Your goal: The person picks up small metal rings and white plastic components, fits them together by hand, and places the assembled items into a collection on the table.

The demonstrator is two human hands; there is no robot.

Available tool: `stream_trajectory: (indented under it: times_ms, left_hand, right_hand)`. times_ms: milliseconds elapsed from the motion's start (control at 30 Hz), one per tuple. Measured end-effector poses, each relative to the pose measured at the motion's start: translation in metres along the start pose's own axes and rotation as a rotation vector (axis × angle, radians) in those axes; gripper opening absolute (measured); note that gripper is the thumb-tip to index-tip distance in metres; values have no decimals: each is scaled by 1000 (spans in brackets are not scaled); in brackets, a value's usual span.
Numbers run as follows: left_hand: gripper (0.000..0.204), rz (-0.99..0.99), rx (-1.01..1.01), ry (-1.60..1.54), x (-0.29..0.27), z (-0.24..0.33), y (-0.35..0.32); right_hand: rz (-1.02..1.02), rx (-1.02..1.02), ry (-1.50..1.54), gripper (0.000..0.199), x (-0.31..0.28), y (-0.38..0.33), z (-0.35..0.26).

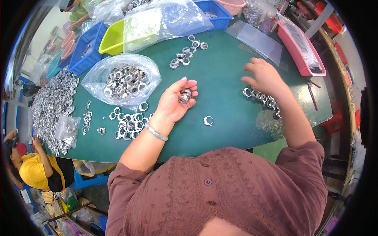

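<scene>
My left hand (171, 99) is turned palm up over the table, its fingers curled round several metal rings (184, 96), which look like hose clamps. My right hand (265, 75) hovers on the right with fingers apart, and nothing shows in it. Just below it lies a curved row of metal rings (256, 94), partly covered by the wrist. A single metal ring (205, 119) rests on the green table (232, 102) between my arms. Beside my left forearm is a loose cluster of rings (130, 125). Farther off, a small group of rings (186, 54) lies beyond my left hand.
An open clear bag of rings (126, 80) sits left of my left hand. A large heap of metal parts (53, 106) covers the far left. Blue (87, 49), yellow-green (112, 37) and pink (299, 51) bins line the table. Pliers (312, 94) lie at right. A person in yellow (35, 171) works at left.
</scene>
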State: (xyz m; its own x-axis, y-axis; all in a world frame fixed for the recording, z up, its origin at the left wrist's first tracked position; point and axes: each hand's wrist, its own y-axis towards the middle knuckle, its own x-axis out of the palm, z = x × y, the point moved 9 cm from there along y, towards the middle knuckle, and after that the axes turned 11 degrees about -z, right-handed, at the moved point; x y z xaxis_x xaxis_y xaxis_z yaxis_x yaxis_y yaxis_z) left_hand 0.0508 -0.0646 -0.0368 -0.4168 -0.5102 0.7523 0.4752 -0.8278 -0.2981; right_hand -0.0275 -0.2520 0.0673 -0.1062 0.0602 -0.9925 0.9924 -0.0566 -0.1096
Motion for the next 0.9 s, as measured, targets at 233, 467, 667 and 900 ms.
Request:
stream_trajectory:
  times_ms: [233, 467, 667, 900]
  left_hand:
    - [19, -84, 11, 23, -14, 7, 1]
    - [23, -17, 126, 155, -14, 24, -4]
    - [39, 27, 504, 862, 3, 48, -15]
    - [34, -88, 487, 832, 18, 40, -18]
  right_hand:
    - [88, -247, 258, 29, 36, 119, -74]
    - [156, -262, 358, 15, 43, 131, -86]
    - [-321, -128, 1561, 19, 64, 76, -101]
    - [-269, -271, 1698, 18, 60, 54, -105]
